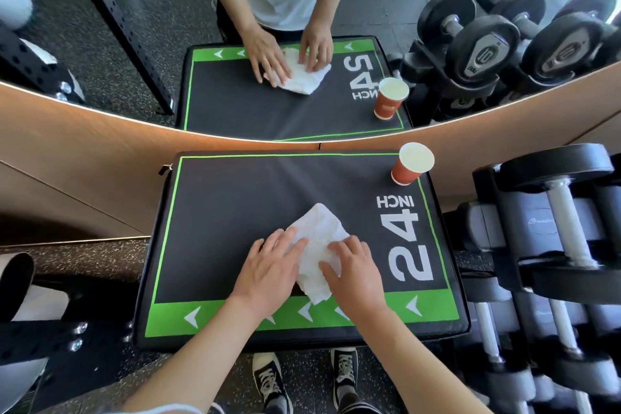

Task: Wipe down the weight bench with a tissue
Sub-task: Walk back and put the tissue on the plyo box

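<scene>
We look down on a padded black bench [235, 198] edged in green, where both our hands lie on one crumpled white tissue [319, 239] near the middle of the pad, toward the near side. The left hand [268, 269] presses flat on the tissue's left edge, fingers straight and spread; the right hand [356, 272] rests on its right side, fingers lightly bent over the paper, and we cannot tell whether they pinch it. The hands cover the tissue's near part, so its full shape is hidden. One red paper cup [411, 163] stands upright at the far right corner of the bench; its contents are hard to make out. White lettering reading "24 INCH" [403, 232] runs along the right side. A mirror [302, 44] behind the bench repeats hands, tissue and cup. To the right, a dumbbell rack [554, 245] is cut off by the frame edge, so its weights cannot be counted. Two black sneakers [272, 380] show on the floor below the bench.
</scene>
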`<state>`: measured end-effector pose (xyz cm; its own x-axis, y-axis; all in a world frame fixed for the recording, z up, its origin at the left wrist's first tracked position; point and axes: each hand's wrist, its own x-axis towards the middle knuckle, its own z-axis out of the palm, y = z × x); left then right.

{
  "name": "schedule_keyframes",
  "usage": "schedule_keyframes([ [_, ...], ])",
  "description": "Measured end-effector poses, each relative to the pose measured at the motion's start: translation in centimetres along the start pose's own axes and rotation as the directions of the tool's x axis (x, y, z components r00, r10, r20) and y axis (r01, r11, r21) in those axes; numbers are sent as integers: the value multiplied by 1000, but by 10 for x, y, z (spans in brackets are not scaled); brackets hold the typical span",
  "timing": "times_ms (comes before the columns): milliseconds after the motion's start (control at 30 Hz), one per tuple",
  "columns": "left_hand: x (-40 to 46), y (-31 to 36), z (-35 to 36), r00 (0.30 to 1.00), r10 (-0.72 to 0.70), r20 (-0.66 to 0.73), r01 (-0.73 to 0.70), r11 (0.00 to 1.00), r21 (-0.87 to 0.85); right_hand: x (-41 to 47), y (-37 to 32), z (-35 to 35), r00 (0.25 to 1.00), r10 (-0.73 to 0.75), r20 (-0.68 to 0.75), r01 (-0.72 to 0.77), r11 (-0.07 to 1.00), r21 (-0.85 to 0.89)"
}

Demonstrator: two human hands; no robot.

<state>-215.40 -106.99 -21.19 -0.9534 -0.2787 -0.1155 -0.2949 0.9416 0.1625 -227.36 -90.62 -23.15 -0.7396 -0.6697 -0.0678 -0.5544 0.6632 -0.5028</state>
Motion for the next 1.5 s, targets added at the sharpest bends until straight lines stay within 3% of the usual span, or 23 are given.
schedule_keyframes([
  [100,-10,-12,1,990,-143,-4,143,989,25,14,-16,11,996,-93,-13,93,995,-22],
  [267,-36,-53,-5,933,-352,-73,355,934,31,48,-68,37,957,-269,109,270,963,6],
  [433,-61,-108,-17,891,-449,-69,452,891,39,70,-130,70,914,-377,148,374,926,45],
  [600,-69,-144,-21,909,-415,-22,415,910,-7,88,-160,85,894,-397,208,397,917,44],
  [767,-69,-149,-17,920,-390,-33,385,917,-107,81,-139,70,881,-420,220,431,903,-2],
  [900,-64,-152,-13,956,-289,-55,280,951,-131,74,-134,59,905,-373,203,392,918,-62],
  [1133,-56,-158,-4,969,-244,-28,231,945,-231,68,-157,72,943,-288,164,282,957,60],
  [1367,-59,-163,2,968,-237,-78,211,946,-245,72,-141,65,906,-285,312,268,958,98],
  [1500,-58,-161,2,965,-247,-88,218,943,-252,71,-142,64,922,-267,281,242,963,122],
])
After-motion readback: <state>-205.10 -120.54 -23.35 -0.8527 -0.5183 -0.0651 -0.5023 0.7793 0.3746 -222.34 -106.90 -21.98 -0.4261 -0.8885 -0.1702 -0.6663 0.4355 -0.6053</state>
